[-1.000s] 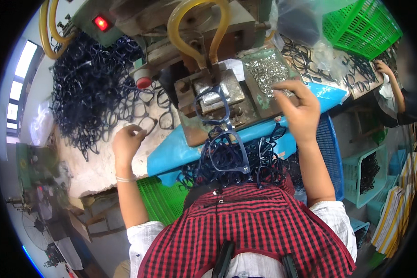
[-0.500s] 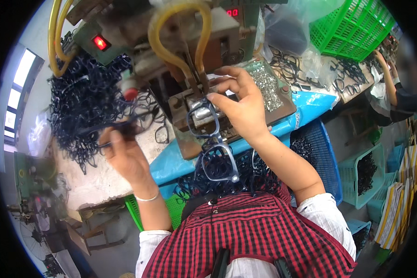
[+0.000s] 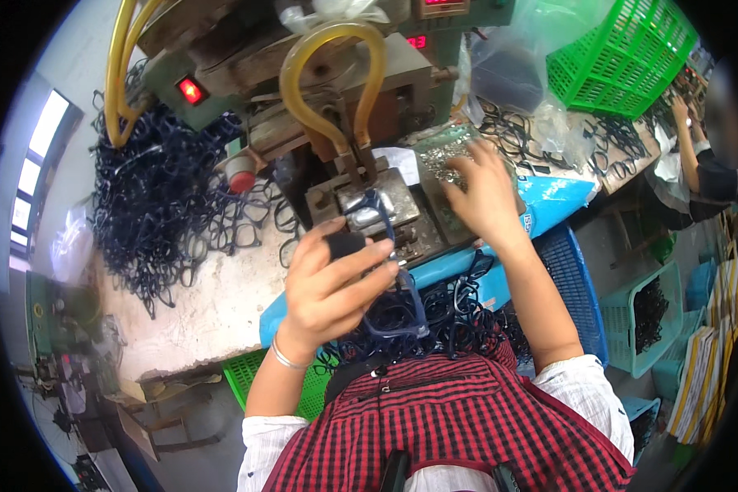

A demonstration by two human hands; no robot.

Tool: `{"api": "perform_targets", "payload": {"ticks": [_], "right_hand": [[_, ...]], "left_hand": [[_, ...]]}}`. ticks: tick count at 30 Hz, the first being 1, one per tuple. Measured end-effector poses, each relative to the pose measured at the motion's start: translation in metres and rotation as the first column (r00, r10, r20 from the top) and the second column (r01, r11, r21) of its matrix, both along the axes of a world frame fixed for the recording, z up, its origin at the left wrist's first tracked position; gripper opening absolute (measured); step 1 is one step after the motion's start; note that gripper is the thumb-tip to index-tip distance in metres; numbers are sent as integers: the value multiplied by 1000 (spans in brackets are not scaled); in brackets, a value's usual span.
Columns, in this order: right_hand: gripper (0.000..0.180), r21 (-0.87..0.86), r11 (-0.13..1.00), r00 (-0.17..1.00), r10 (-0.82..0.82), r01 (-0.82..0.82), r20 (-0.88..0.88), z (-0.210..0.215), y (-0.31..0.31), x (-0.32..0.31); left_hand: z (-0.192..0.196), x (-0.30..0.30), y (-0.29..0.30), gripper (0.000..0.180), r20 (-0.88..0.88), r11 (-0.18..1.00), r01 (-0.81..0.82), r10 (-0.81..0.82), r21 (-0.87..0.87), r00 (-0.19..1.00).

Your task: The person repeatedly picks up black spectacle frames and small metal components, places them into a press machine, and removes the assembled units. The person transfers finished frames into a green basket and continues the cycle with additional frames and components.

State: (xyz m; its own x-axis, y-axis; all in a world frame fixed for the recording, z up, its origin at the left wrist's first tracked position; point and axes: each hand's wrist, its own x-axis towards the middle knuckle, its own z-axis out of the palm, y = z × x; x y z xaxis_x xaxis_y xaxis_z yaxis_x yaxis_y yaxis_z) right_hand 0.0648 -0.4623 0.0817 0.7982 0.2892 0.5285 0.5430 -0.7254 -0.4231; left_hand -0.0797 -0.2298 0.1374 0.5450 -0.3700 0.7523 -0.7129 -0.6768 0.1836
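A dark blue eyeglass frame (image 3: pixel 419 305) hangs from the metal fixture of a press-like machine, one rim over the fixture's shiny block (image 3: pixel 371 211). My left hand (image 3: pixel 324 291) is closed at the middle of this frame, its fingers partly covering it. Something black shows at one of these fingers; I cannot tell if it is a finger cover. My right hand (image 3: pixel 490 197) is over a tray of small silvery metal parts (image 3: pixel 444 156), thumb and fingers apart. Nothing shows in its grasp. The fixture sits between the two hands.
A heap of dark eyeglass frames (image 3: pixel 160 197) covers the table's left side. More frames lie in my lap. Yellow hoses (image 3: pixel 334 31) loop over the fixture, near a red button (image 3: pixel 240 181). A green basket (image 3: pixel 623 61) stands at back right, near another person's arm (image 3: pixel 687 143).
My left hand has come right from beside the heap to the frame at the fixture. My right hand has let go of that frame and moved right, over the metal parts.
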Motion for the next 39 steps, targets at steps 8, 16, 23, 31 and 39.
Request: {"api": "perform_targets", "payload": {"ticks": [8, 16, 23, 31, 39], "right_hand": [[17, 51, 996, 993, -80, 76, 89, -47, -20, 20], [14, 361, 923, 991, -122, 133, -52, -50, -23, 9], [15, 555, 831, 991, 50, 28, -124, -3, -9, -4], [15, 535, 844, 993, 32, 33, -112, -17, -10, 0], [12, 601, 784, 963, 12, 159, -270, -24, -67, -46]], "left_hand": [[2, 4, 2, 26, -77, 1000, 10, -8, 20, 997], [-34, -61, -15, 32, 24, 938, -327, 332, -115, 943], [28, -41, 116, 15, 105, 541, -839, 839, -55, 534], [-180, 10, 269, 19, -190, 461, -875, 882, 148, 432], [-120, -24, 190, 16, -218, 517, -850, 846, 106, 487]]}}
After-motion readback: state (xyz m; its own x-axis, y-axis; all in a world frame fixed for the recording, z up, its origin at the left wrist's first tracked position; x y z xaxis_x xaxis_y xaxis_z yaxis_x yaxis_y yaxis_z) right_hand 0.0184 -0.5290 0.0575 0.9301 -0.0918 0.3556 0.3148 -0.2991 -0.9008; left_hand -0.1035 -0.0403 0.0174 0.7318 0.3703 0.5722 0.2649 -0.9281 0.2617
